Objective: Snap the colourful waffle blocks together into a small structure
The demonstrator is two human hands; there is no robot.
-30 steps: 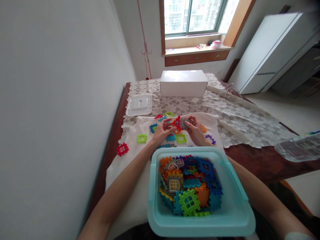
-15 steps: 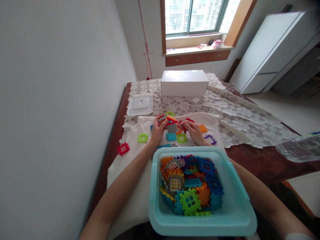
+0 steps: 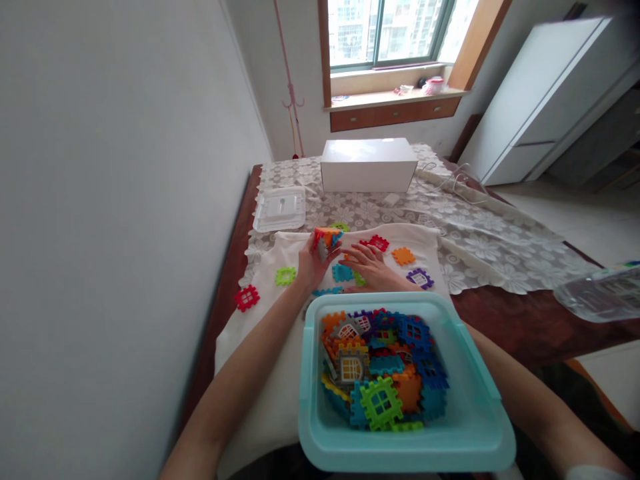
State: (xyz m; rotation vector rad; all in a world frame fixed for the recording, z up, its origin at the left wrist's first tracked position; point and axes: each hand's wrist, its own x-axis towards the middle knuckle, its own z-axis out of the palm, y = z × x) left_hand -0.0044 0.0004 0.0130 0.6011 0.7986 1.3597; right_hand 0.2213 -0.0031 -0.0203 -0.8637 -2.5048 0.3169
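Observation:
My left hand (image 3: 311,267) is closed around a small block of interlocking panels (image 3: 327,237), with orange on top and red, grey and blue at its sides. My right hand (image 3: 369,264) reaches low over the white cloth with its fingers spread and stretched toward the block. Beneath and beside those fingers lie a blue panel (image 3: 342,273), a partly covered lime green panel (image 3: 359,279) and an orange piece that is mostly hidden. Just beyond that hand is a red panel (image 3: 379,243).
A teal tub (image 3: 480,433) of mixed panels stands in front of me. Around the white cloth (image 3: 265,333) lie a red window panel (image 3: 247,298), a lime one (image 3: 285,276), an orange panel (image 3: 403,256) and a purple one (image 3: 419,278). Behind are a clear lid (image 3: 280,209) and a white box (image 3: 369,175).
The block in my left hand has turned and now shows a grey side. The grey panel between my hands is gone from the cloth. My right hand has changed from pinching to spread fingers.

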